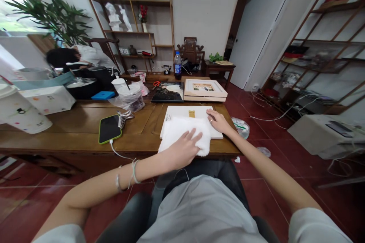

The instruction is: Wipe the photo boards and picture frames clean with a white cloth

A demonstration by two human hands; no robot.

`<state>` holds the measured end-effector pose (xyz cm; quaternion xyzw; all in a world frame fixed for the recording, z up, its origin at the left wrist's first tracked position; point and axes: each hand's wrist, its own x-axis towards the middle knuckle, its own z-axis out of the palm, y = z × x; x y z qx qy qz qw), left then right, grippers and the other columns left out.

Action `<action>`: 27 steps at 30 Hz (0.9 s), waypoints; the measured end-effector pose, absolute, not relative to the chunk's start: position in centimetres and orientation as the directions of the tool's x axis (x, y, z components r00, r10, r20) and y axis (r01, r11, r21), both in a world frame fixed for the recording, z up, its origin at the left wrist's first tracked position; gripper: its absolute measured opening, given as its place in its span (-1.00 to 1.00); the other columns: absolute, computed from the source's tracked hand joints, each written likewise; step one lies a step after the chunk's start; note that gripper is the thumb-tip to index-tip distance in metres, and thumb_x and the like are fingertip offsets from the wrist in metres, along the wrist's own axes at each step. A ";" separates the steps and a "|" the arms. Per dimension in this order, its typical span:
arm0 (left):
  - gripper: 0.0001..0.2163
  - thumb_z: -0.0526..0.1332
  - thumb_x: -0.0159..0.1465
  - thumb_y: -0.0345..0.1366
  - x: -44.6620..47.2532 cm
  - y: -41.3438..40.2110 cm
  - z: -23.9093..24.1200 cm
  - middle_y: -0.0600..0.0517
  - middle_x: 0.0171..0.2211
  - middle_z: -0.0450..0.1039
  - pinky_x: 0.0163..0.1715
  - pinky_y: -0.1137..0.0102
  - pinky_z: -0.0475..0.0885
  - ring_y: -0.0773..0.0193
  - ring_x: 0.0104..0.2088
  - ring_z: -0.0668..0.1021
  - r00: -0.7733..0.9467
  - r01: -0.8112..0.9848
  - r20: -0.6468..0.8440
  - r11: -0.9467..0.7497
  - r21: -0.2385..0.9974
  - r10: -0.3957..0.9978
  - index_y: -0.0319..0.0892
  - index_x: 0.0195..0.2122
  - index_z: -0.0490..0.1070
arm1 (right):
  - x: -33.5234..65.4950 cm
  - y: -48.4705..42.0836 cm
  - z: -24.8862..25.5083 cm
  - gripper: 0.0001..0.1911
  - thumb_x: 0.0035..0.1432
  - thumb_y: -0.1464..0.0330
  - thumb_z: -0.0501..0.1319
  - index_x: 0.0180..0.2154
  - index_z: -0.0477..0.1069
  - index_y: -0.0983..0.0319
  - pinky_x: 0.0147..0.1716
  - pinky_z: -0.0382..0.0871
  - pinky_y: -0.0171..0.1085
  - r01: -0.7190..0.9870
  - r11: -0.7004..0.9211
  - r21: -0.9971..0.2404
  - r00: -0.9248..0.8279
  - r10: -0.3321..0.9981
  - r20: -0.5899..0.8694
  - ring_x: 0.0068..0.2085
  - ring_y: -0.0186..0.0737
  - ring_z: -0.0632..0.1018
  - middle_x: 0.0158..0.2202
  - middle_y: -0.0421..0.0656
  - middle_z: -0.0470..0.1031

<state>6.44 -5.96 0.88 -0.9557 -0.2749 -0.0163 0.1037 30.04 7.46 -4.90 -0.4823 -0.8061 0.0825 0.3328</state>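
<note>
A flat white panel (pixel 177 111) lies on the wooden table in front of me, with a small gold-coloured piece (pixel 192 114) on its upper middle. Folded over its near left part is a white cloth (pixel 173 131), which hangs past the panel's near edge. My left hand (pixel 184 149) rests flat on this cloth with the fingers spread. At the panel's right side, my right hand (pixel 219 122) lies with its fingers stretched over the edge. What is under the cloth is hidden.
Behind the panel are a white picture frame (pixel 219 90) and a black board with white smears (pixel 159 95). A phone (pixel 110 128) with a cable, a plastic-wrapped cup (pixel 129 93) and a paper cup (pixel 24 112) stand leftward. A person (pixel 95 56) bends at the far left.
</note>
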 end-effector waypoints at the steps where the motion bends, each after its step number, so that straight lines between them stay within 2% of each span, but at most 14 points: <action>1: -0.79 0.13 0.22 -0.41 6.3 -6.4 1.0 -0.23 0.25 0.14 0.13 0.06 0.23 -0.20 0.26 0.17 0.854 0.520 0.080 -0.834 -0.186 0.514 -0.25 -0.20 0.53 | 30.0 7.5 -4.9 -0.61 0.17 0.45 0.07 0.03 0.43 0.24 0.22 0.17 -0.02 0.726 0.519 -0.451 -0.311 0.833 0.457 0.21 -0.06 0.34 0.11 -0.03 0.42; 8: -0.77 0.06 0.29 -0.43 6.3 -2.1 1.5 -0.24 0.23 0.19 0.11 0.11 0.27 -0.08 0.24 0.25 0.806 0.590 0.103 -0.804 -0.075 0.583 -0.28 -0.16 0.49 | 30.1 7.5 -5.0 -0.61 0.15 0.46 0.09 0.01 0.45 0.21 0.22 0.16 0.01 0.710 0.524 -0.471 -0.310 0.833 0.459 0.20 -0.04 0.35 0.10 -0.04 0.43; 14: -0.73 0.00 0.34 -0.32 7.1 5.0 1.0 -0.24 0.05 0.39 0.10 0.20 0.29 0.00 0.15 0.37 0.731 0.676 0.148 -0.736 -0.021 0.667 -0.29 -0.14 0.45 | 30.0 7.5 -4.9 -0.63 0.17 0.44 0.08 0.00 0.45 0.23 0.20 0.18 0.01 0.717 0.522 -0.463 -0.310 0.833 0.459 0.19 -0.03 0.36 0.11 -0.02 0.43; 17: -0.72 -0.01 0.34 -0.32 8.0 6.8 0.6 -0.22 0.15 0.30 0.13 0.19 0.24 -0.03 0.21 0.28 0.701 0.707 0.163 -0.707 -0.024 0.695 -0.29 -0.11 0.44 | 30.0 7.5 -4.9 -0.63 0.19 0.43 0.06 0.00 0.45 0.25 0.21 0.18 -0.02 0.726 0.522 -0.447 -0.320 0.833 0.452 0.19 -0.03 0.36 0.11 -0.01 0.42; 21: -0.70 -0.02 0.34 -0.37 9.5 6.6 0.3 -0.19 0.30 0.04 0.16 0.01 0.17 -0.16 0.28 0.11 0.664 0.745 0.147 -0.665 -0.051 0.733 -0.30 -0.04 0.42 | 30.0 7.5 -4.8 -0.63 0.17 0.44 0.07 0.00 0.45 0.26 0.20 0.19 -0.01 0.720 0.527 -0.452 -0.317 0.829 0.460 0.19 -0.02 0.37 0.10 0.02 0.43; 24: -0.69 0.01 0.29 -0.44 10.5 5.0 0.4 -0.21 0.29 0.07 0.15 -0.10 0.14 -0.21 0.28 0.11 0.672 0.740 0.125 -0.667 -0.086 0.730 -0.27 -0.01 0.43 | 30.1 7.6 -4.9 -0.60 0.14 0.48 0.07 0.00 0.45 0.23 0.20 0.18 0.00 0.703 0.537 -0.466 -0.323 0.825 0.464 0.18 -0.03 0.37 0.09 -0.02 0.44; 27: -0.69 0.04 0.27 -0.43 11.2 2.1 0.6 -0.23 0.26 0.12 0.11 -0.12 0.18 -0.24 0.26 0.16 0.694 0.720 0.111 -0.683 -0.123 0.711 -0.23 -0.03 0.47 | 30.2 7.7 -4.9 -0.55 0.10 0.52 0.06 0.02 0.44 0.21 0.20 0.18 -0.02 0.695 0.552 -0.461 -0.346 0.818 0.460 0.20 -0.04 0.36 0.11 -0.06 0.43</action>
